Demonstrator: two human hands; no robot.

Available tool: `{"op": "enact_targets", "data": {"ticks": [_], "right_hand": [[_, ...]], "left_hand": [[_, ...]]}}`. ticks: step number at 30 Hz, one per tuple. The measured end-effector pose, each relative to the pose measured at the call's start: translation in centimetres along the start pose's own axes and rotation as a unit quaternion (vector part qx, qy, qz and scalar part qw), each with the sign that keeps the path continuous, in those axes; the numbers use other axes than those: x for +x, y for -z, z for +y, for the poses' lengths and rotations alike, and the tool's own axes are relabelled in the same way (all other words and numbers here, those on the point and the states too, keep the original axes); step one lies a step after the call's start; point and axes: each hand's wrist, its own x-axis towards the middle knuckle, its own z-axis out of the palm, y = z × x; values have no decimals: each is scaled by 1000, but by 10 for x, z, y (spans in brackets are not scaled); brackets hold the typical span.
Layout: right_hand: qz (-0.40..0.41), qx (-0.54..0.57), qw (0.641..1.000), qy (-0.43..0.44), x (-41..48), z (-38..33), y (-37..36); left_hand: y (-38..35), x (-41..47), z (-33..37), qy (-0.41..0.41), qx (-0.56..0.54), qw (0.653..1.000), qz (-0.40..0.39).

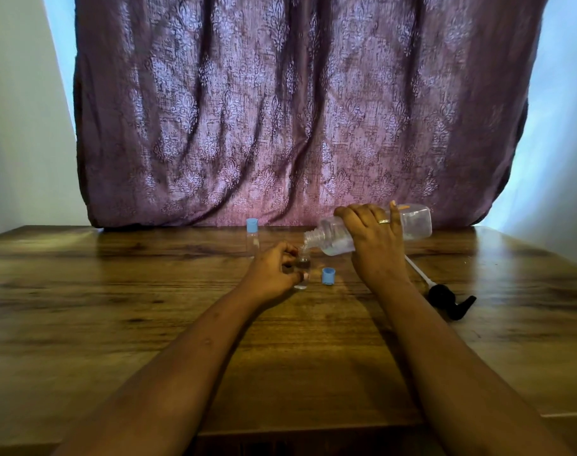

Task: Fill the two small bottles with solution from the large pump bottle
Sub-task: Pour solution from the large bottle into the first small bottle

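Two bare hands work at our wide brown wood-grain table (116, 324), entered here from largest item to smallest. Far behind it hangs a mauve patterned fabric curtain (280, 110). Next, the large clear plastic bottle (415, 222), pump removed, lies tipped on its side in the air at centre right, its threaded neck pointing left and down; a little clear liquid pools along its lower wall. Our right hand (376, 245) is wrapped closed around its middle, a ring on one finger. The black pump head with its long white dip tube (445, 296) lies on the table at the right, near that wrist. Our left hand (274, 271) is curled closed around the small clear open-topped bottle (303, 262), which stands on the table at centre, directly under the large bottle's mouth. A second small clear bottle with a blue cap (252, 236) stands upright farther left. Last, one loose blue plastic cap (328, 276) rests just right of the held bottle.
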Motion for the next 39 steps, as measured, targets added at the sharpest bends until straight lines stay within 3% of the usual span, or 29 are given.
{"op": "enact_targets", "data": {"ticks": [23, 30, 39], "right_hand": [[-12, -3, 1000, -2, -1, 2, -4], [-15, 123, 988, -90, -2, 6, -3], [49, 326, 914, -236, 1, 5, 12]], "left_hand": [[0, 0, 1, 1, 12, 1000, -2], [0, -1, 1, 4, -6, 1000, 1], [-1, 2, -4, 5, -3, 1000, 10]]}}
